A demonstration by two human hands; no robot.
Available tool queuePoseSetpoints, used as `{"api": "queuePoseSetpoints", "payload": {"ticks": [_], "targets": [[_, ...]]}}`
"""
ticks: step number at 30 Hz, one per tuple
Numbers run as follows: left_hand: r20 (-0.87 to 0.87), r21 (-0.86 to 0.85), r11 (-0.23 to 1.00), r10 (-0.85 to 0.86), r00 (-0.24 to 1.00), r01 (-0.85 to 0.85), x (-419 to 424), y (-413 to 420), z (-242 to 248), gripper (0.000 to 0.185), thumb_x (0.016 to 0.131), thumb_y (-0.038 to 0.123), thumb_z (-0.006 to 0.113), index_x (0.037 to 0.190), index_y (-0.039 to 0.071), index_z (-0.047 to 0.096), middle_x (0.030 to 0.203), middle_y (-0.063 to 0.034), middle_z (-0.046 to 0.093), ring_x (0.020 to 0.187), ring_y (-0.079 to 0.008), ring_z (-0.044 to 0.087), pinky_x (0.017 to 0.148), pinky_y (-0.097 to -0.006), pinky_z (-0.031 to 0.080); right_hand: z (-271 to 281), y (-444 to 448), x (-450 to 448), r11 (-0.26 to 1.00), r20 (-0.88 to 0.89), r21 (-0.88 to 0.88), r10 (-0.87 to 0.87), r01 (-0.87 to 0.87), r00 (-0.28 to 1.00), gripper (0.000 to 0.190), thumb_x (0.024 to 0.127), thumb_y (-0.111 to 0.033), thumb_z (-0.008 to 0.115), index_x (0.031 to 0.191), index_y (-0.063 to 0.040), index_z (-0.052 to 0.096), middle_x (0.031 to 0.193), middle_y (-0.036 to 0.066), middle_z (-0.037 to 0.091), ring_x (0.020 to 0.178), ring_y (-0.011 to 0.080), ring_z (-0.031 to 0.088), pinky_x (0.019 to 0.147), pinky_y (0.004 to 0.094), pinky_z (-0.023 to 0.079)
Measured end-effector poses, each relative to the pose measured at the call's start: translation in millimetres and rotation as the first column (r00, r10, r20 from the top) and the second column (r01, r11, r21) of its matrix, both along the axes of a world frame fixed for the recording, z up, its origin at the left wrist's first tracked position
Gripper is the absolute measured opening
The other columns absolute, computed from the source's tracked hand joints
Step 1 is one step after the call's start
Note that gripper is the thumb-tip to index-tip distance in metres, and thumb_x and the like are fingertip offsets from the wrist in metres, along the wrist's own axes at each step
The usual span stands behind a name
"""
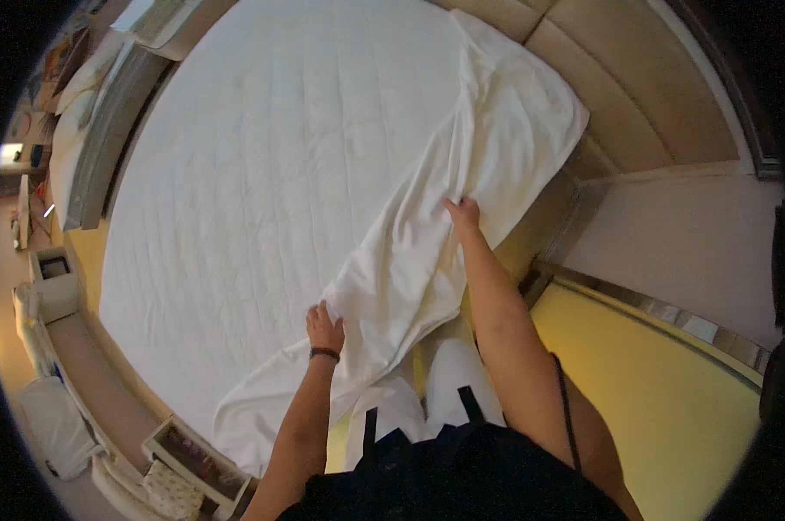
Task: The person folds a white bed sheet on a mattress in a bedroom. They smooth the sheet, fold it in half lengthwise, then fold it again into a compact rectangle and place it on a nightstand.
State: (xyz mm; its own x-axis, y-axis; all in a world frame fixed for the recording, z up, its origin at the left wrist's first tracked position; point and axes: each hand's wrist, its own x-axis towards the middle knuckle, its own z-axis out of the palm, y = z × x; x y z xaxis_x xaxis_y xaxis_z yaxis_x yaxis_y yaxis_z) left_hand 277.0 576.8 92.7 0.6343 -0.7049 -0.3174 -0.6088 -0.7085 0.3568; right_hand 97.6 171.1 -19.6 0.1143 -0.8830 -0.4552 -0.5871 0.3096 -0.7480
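Note:
A white bed sheet [392, 273] lies bunched in folds along the near right side of a mattress with a quilted white cover [249, 176]. My right hand [464, 211] pinches a fold of the sheet between thumb and fingers, about midway along the bunched cloth. Lower and to the left, my left hand [326, 327], with a dark band at the wrist, rests at the sheet's inner edge; its fingers point away from me, and whether they grip the cloth is unclear. The sheet reaches the mattress corner at the upper right, and its other end trails to the lower left.
A padded beige headboard [613, 84] stands at the upper right. Beside me on the right is a yellow panel [652, 371]. Another mattress [99, 150] leans at the left. An open drawer [197, 456] and a white bag [60, 423] are at the lower left.

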Motion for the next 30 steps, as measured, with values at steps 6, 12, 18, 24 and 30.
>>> {"api": "queuePoseSetpoints", "payload": {"ticks": [6,12,18,24,30], "targets": [[-0.128,0.419,0.898,0.206,0.970,-0.135,22.4,-11.7,2.7,0.086,0.074,0.032,0.075,0.142,0.008,0.027,0.137,-0.0203,0.039,0.128,-0.0364,0.036,0.103,-0.0496,0.031,112.1,54.1,40.3,0.879,0.467,0.454,-0.375,0.147,0.801,0.020,0.082,-0.011,0.066,0.098,-0.001,0.062,0.089,0.007,0.064,0.074,0.0155,0.058,0.058,0.0319,0.046],[-0.153,0.640,0.769,0.104,0.983,0.018,13.5,-8.9,27.0,0.111,0.067,0.039,0.081,0.149,0.013,0.010,0.146,-0.0182,0.028,0.134,-0.0330,0.029,0.107,-0.0558,0.021,123.8,76.7,-94.9,0.766,0.287,0.456,-0.609,0.453,0.740,0.022,0.092,-0.021,0.058,0.107,-0.006,0.053,0.090,0.005,0.059,0.074,0.0141,0.056,0.058,0.0287,0.047],[0.017,0.642,0.759,0.126,0.992,-0.108,-9.7,-13.7,54.6,0.124,0.062,0.036,0.085,0.149,0.011,0.001,0.151,-0.0206,0.014,0.140,-0.0341,0.015,0.111,-0.0576,0.013,80.2,132.7,-56.0,0.709,0.309,0.660,-0.557,0.248,0.771,0.032,0.085,-0.013,0.066,0.113,-0.001,0.055,0.103,0.008,0.062,0.088,0.0223,0.061,0.074,0.0340,0.050],[0.195,0.459,0.701,0.520,0.832,-0.546,-50.9,27.4,52.6,0.103,0.074,0.052,0.070,0.148,0.009,0.014,0.150,-0.0171,0.019,0.139,-0.0316,0.017,0.111,-0.0565,0.014,62.2,166.3,-61.4,0.647,0.310,0.704,-0.650,0.292,0.694,0.044,0.083,-0.008,0.068,0.123,0.001,0.051,0.118,0.011,0.058,0.103,0.0264,0.057,0.085,0.0377,0.050],[0.168,0.392,-0.543,0.836,-0.522,-0.743,-85.3,101.1,-1.0,0.090,0.075,0.066,0.061,0.138,0.006,0.037,0.134,-0.0175,0.046,0.125,-0.0334,0.042,0.103,-0.0459,0.034,69.8,186.3,-76.5,0.505,0.104,0.788,-0.675,0.353,0.731,0.041,0.085,-0.018,0.066,0.119,0.000,0.052,0.115,0.011,0.057,0.106,0.0270,0.055,0.088,0.0393,0.048]]}}
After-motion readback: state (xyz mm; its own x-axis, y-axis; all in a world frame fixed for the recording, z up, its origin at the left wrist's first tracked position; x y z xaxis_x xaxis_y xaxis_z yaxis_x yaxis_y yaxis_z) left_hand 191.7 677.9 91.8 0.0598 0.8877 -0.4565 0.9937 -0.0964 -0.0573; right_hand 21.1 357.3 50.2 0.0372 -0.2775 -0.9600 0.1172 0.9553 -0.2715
